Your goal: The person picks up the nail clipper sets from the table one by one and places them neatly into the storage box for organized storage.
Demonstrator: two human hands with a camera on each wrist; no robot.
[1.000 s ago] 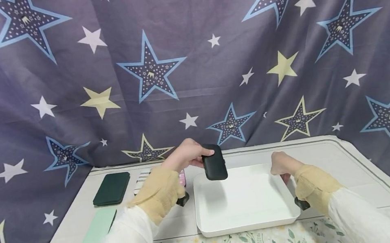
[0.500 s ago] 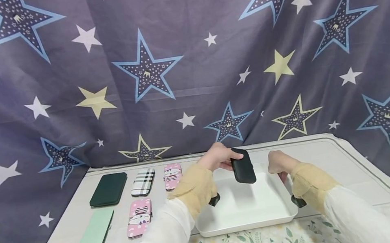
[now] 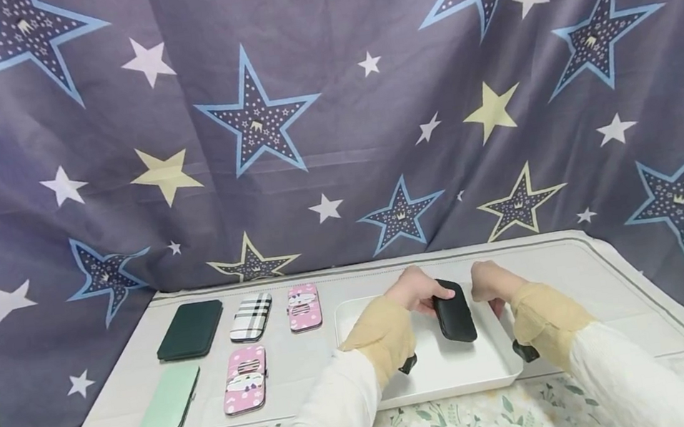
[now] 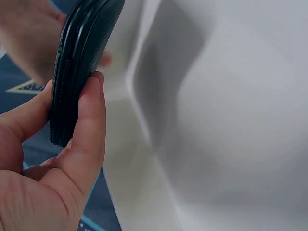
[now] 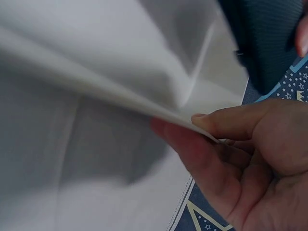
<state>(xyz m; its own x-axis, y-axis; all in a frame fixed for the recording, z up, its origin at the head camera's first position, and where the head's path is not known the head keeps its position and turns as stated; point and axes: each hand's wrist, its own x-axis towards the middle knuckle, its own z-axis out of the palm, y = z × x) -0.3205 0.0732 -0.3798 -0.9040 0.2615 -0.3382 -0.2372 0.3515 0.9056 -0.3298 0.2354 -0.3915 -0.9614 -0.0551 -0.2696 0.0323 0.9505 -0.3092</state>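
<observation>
Over the right half of a white tray (image 3: 405, 400), my left hand (image 3: 415, 290) holds a slim black clasp case (image 3: 454, 312) with rounded corners. The left wrist view shows the clasp case (image 4: 79, 67) pinched between thumb and fingers of the left hand (image 4: 53, 178), its narrow side facing the camera. My right hand (image 3: 493, 285) grips the tray's far right corner. In the right wrist view, thumb and fingers of the right hand (image 5: 240, 159) pinch the thin tray rim (image 5: 144, 103). The inside of the tray shows white under the case.
Left of the tray lie a dark green case (image 3: 190, 330), a plaid case (image 3: 251, 318), a mint green case (image 3: 170, 400) and two pink cat-patterned cases, one nearer (image 3: 244, 379) and one farther (image 3: 304, 307). A star-patterned curtain (image 3: 332, 135) hangs behind the table.
My left hand has carried the black clasp case rightward and lower over the tray, uncovering the plaid and pink cases. The right hand has stayed on the tray's corner.
</observation>
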